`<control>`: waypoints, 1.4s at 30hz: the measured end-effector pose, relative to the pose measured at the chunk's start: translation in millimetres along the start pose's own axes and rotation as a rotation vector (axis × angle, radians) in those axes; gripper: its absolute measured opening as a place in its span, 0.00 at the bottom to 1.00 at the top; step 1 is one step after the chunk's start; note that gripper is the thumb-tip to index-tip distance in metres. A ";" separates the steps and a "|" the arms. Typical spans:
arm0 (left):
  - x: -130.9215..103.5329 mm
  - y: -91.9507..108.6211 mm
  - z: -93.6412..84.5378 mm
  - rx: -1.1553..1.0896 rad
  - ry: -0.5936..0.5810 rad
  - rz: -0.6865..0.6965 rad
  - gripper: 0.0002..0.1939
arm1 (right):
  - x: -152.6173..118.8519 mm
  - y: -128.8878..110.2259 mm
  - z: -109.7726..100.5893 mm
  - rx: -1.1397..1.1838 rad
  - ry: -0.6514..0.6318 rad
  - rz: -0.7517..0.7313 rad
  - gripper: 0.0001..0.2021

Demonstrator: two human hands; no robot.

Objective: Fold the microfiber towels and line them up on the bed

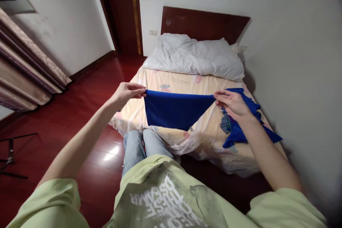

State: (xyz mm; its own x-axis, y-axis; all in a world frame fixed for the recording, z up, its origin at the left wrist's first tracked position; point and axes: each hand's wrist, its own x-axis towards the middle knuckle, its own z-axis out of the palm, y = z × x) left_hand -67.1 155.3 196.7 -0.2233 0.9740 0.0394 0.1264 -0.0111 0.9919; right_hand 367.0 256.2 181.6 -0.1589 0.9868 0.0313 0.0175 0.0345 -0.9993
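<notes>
We look down at a blue cloth stretched between the left hand and the right hand. The left fingers pinch its upper corner at one end, thumb and fingertips pressed together with only the fabric between them; the right fingers pinch the opposite upper corner in the same way. We see the top edge drawn nearly straight from one pinch to the other, while the remainder hangs below the fingers, its right side slanting inward to a lower edge that bears a small pale tag. We cannot tell whether this lower edge touches the bed, whose patterned sheet lies beneath and beyond both hands.

Just beside the right fingers, partly hidden by the right forearm, we find a crumpled blue heap on the bed; a grey-green piece lies at its near side, below those fingers. Farther off, beyond both sets of fingers, we note white bedding against a dark headboard. Outward from the left fingers, we see the glossy red floor and a pale curtain.
</notes>
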 end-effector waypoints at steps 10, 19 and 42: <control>76.6 -51.4 45.0 -0.110 -0.079 -0.086 0.21 | 56.5 49.1 -14.8 0.010 0.115 0.107 0.18; 155.2 -35.8 78.7 -0.100 0.177 0.351 0.22 | 128.9 51.0 -7.0 0.015 0.315 -0.380 0.18; 24.1 -347.3 100.1 0.438 0.074 -0.394 0.21 | -11.5 360.5 26.2 -0.007 0.244 0.460 0.25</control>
State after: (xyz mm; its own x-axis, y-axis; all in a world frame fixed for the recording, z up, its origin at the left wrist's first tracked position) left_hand -19.7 205.3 -158.9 -0.3993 0.8670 -0.2980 0.4037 0.4581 0.7919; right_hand 349.2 253.2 -179.6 0.1014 0.9084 -0.4055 0.0385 -0.4109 -0.9109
